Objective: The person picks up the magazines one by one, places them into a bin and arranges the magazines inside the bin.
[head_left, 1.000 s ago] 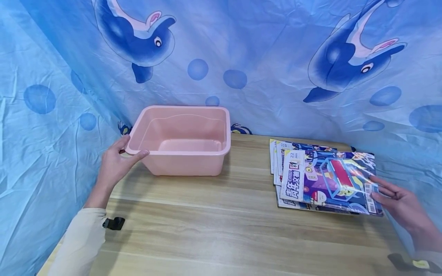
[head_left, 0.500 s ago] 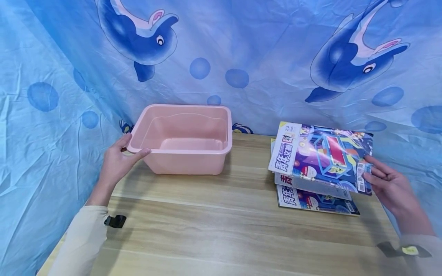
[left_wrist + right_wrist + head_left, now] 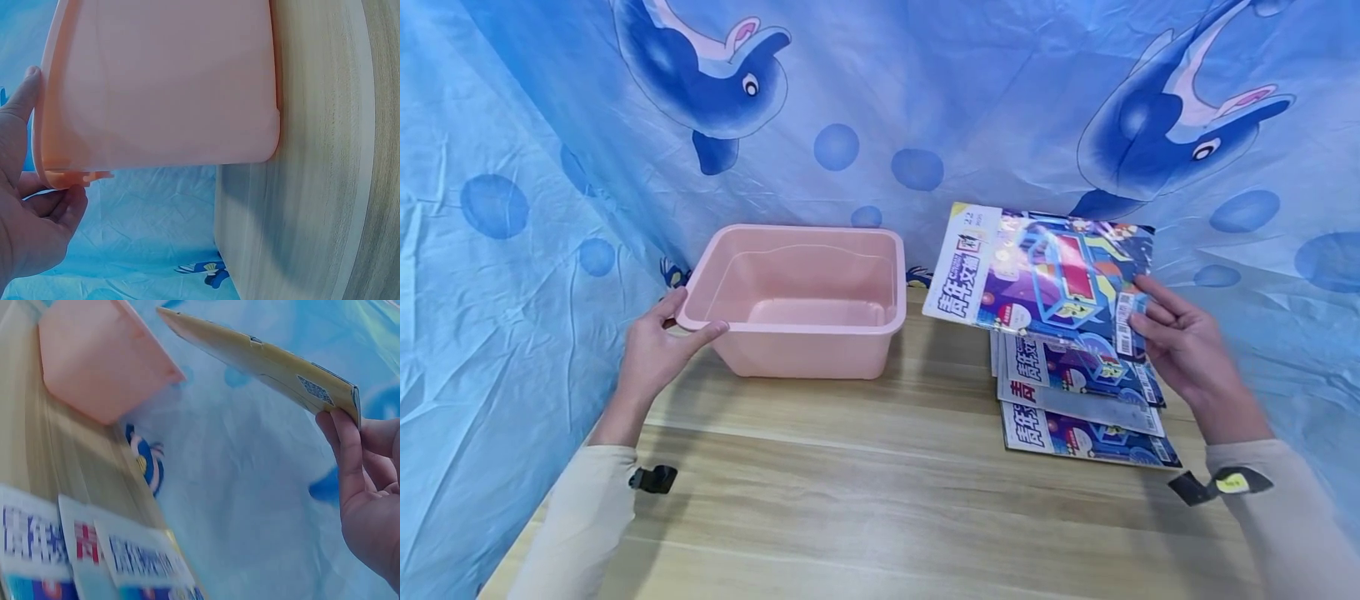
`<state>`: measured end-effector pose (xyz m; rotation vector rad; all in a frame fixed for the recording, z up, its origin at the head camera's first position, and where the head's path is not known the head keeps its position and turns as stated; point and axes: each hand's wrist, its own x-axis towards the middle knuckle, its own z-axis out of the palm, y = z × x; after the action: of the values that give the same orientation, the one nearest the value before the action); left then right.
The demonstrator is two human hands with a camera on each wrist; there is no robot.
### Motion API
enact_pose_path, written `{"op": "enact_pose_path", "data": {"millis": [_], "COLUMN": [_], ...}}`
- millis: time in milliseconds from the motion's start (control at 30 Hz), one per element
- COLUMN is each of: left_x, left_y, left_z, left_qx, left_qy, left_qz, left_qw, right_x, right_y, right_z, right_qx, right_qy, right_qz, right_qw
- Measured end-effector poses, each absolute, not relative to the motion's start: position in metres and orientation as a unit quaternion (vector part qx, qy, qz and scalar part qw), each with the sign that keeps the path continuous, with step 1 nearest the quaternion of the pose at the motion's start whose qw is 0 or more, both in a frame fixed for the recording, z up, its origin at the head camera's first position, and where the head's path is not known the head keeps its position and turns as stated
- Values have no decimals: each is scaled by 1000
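A pink plastic basin [image 3: 805,354] stands upright at the back left of the wooden table. My left hand [image 3: 655,350] grips its left rim, thumb on top and fingers curled beneath the edge, as the left wrist view also shows. On the right, my right hand [image 3: 1187,354] pinches a magazine [image 3: 1045,275] by its right edge, thumb above and fingers below. The magazine hangs in the air, apart from the loose stack of magazines [image 3: 1093,437] lying under it. In the right wrist view the held magazine [image 3: 269,362] appears nearly edge-on, with a printed code on its underside.
Blue cloth [image 3: 880,100] printed with dolphins hangs behind the table and down both sides. The bare wooden tabletop [image 3: 865,492] stretches in front of the basin and the stack.
The right hand has lifted the top magazine off the stack and carried it up and leftward, uncovering the magazines below. The left hand keeps its grip on the basin.
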<state>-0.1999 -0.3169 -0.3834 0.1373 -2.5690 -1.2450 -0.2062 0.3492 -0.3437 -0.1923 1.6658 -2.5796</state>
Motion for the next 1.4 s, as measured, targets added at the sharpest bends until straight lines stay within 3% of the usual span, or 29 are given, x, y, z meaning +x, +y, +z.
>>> {"op": "enact_pose_path", "data": {"millis": [533,867,1400], "left_x": [-205,-201,-202], "left_y": [-315,-315,-314], "left_z": [-384,-385,-385], "left_qx": [53,48,58], "left_qy": [-891,-886,-885], "left_qz": [-418,-435,-436], "left_qw": [168,155,151], "right_x": [-253,-278,-307], "right_y": [257,195,112], "right_z": [-325,-318,-321], "right_qx": [-66,-33,-66], "right_qy": [541,580,588], "right_qz": [-836,-810,-801], "right_qw": [67,78,87]}}
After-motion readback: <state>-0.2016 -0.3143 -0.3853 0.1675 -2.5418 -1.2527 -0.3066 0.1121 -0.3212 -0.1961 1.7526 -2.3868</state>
